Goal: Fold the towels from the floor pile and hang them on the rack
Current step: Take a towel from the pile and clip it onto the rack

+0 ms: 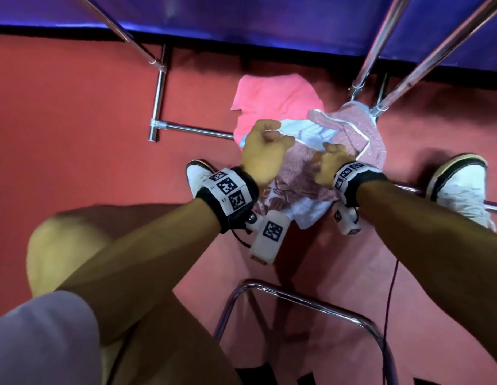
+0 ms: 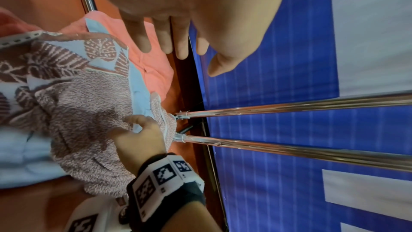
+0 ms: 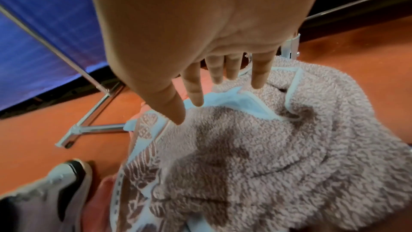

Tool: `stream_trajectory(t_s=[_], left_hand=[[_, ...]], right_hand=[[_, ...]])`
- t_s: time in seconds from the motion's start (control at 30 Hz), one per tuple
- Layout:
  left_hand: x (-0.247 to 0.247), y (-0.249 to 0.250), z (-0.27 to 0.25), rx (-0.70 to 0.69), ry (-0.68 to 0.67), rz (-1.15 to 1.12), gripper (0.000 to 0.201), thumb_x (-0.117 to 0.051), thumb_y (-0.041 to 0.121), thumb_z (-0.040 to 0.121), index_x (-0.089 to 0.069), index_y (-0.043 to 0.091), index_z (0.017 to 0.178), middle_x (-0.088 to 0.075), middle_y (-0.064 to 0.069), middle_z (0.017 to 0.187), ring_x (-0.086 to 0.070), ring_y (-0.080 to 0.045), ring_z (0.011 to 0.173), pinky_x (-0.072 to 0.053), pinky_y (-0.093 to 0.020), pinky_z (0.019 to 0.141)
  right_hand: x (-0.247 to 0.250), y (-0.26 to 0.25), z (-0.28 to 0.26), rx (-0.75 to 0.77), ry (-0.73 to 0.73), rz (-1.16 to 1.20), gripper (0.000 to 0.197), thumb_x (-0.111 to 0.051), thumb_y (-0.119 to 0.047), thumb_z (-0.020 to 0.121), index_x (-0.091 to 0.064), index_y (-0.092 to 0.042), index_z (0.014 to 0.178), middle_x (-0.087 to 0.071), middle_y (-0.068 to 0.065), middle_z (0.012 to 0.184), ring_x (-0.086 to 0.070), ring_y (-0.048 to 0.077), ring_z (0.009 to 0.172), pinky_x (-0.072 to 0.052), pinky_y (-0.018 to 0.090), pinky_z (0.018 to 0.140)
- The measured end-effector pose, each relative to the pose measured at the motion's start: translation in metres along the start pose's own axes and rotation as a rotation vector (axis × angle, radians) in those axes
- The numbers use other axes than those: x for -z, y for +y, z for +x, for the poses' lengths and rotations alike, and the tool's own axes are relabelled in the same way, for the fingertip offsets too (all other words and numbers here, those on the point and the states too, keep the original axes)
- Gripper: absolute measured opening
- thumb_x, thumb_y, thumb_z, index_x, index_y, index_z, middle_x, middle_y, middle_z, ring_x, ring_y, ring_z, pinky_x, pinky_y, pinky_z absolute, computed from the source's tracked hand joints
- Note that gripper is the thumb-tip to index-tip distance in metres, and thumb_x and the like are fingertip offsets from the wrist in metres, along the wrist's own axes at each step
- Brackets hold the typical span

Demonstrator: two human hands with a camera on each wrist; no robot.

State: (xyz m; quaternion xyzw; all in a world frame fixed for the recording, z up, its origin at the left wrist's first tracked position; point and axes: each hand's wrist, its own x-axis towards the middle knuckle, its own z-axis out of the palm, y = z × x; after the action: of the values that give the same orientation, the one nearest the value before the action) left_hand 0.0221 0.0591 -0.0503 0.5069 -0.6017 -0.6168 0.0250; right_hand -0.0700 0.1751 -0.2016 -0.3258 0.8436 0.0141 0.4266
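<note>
A crumpled mauve terry towel [image 1: 350, 134] with a light blue leaf-patterned side lies on the red floor between my feet, partly over a plain pink towel [image 1: 269, 98]. Both lie across the low chrome bars of the rack [image 1: 158, 87]. My left hand [image 1: 272, 134] hovers above the pile. In the left wrist view its fingers [image 2: 180, 47] hang straight and hold nothing, with the pink towel [image 2: 151, 59] below. My right hand [image 1: 329, 151] reaches down to the patterned towel [image 3: 267, 147]. Its straight fingertips [image 3: 197, 98] touch the towel's light blue hem without gripping it.
My white shoes [image 1: 197, 173] [image 1: 461, 184] stand either side of the pile. Slanted rack tubes [image 2: 289, 108] rise to the right before a blue banner [image 1: 241, 18]. A chrome chair frame [image 1: 297, 295] and a thin red cable [image 1: 391, 287] are near my legs.
</note>
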Motion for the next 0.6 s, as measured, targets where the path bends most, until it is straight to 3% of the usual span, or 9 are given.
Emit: stream_trajectory(t_s=[0.07, 0.17, 0.27, 0.33, 0.4, 0.47, 0.53, 0.6], left_hand=[[0.003, -0.001, 0.003, -0.007, 0.011, -0.003, 0.026, -0.063, -0.008, 0.087, -0.051, 0.004, 0.106, -0.046, -0.004, 0.079, -0.041, -0.011, 0.06, -0.037, -0.012, 0.05], [0.005, -0.001, 0.009, -0.024, 0.036, -0.009, 0.024, -0.063, -0.008, 0.087, -0.052, 0.007, 0.103, -0.05, -0.004, 0.079, -0.044, -0.011, 0.059, -0.038, -0.013, 0.048], [0.006, -0.003, 0.009, -0.058, 0.032, -0.015, 0.024, -0.064, -0.006, 0.086, -0.054, 0.009, 0.101, -0.054, -0.01, 0.088, -0.049, -0.014, 0.067, -0.042, -0.016, 0.055], [0.007, -0.005, 0.008, -0.068, 0.031, -0.023, 0.023, -0.064, -0.005, 0.086, -0.055, 0.01, 0.101, -0.056, -0.011, 0.091, -0.05, -0.015, 0.071, -0.042, -0.015, 0.056], [0.009, -0.007, 0.008, -0.074, 0.036, -0.033, 0.023, -0.063, -0.006, 0.087, -0.054, 0.008, 0.101, -0.056, -0.008, 0.089, -0.05, -0.013, 0.07, -0.043, -0.014, 0.057], [0.012, -0.013, 0.011, -0.064, 0.046, -0.047, 0.023, -0.063, -0.009, 0.086, -0.054, 0.009, 0.098, -0.054, -0.005, 0.084, -0.049, -0.012, 0.068, -0.043, -0.013, 0.056], [0.014, -0.018, 0.014, -0.052, 0.057, -0.042, 0.025, -0.064, -0.009, 0.085, -0.054, 0.013, 0.092, -0.052, -0.008, 0.084, -0.048, -0.013, 0.069, -0.042, -0.012, 0.055], [0.014, -0.021, 0.015, -0.049, 0.059, -0.04, 0.026, -0.064, -0.009, 0.085, -0.054, 0.015, 0.089, -0.051, -0.011, 0.087, -0.049, -0.014, 0.071, -0.043, -0.012, 0.056]], right_hand=[[-0.007, 0.003, 0.008, -0.008, -0.064, -0.013, 0.063, -0.064, -0.047, 0.064, -0.059, -0.03, 0.124, -0.032, 0.016, 0.152, -0.025, 0.035, 0.142, -0.03, 0.053, 0.113], [-0.01, -0.002, 0.007, -0.064, -0.157, 0.028, 0.049, -0.068, -0.05, 0.059, -0.069, -0.019, 0.097, -0.064, 0.017, 0.115, -0.059, 0.033, 0.112, -0.05, 0.037, 0.093], [-0.026, 0.003, 0.017, -0.039, -0.13, 0.055, 0.047, -0.066, -0.056, 0.055, -0.068, -0.02, 0.086, -0.067, 0.01, 0.099, -0.066, 0.031, 0.095, -0.054, 0.035, 0.083], [-0.026, 0.004, 0.015, 0.006, -0.055, 0.072, 0.051, -0.065, -0.054, 0.052, -0.07, -0.02, 0.09, -0.06, 0.011, 0.118, -0.06, 0.032, 0.109, -0.051, 0.036, 0.094], [-0.023, 0.004, 0.017, 0.023, -0.033, 0.097, 0.058, -0.068, -0.046, 0.054, -0.071, -0.021, 0.106, -0.039, 0.017, 0.148, -0.037, 0.035, 0.137, -0.037, 0.035, 0.112], [-0.022, 0.003, 0.024, 0.035, -0.03, 0.079, 0.069, -0.065, -0.044, 0.051, -0.067, -0.029, 0.118, -0.022, 0.019, 0.157, -0.018, 0.036, 0.147, -0.028, 0.039, 0.118], [-0.037, 0.01, 0.045, 0.01, -0.076, 0.072, 0.068, -0.059, -0.05, 0.046, -0.068, -0.027, 0.11, -0.045, 0.017, 0.138, -0.034, 0.035, 0.138, -0.038, 0.041, 0.111], [-0.038, 0.005, 0.043, -0.017, -0.093, 0.116, 0.071, -0.055, -0.056, 0.043, -0.069, -0.025, 0.105, -0.058, 0.007, 0.106, -0.059, 0.031, 0.112, -0.052, 0.038, 0.095]])
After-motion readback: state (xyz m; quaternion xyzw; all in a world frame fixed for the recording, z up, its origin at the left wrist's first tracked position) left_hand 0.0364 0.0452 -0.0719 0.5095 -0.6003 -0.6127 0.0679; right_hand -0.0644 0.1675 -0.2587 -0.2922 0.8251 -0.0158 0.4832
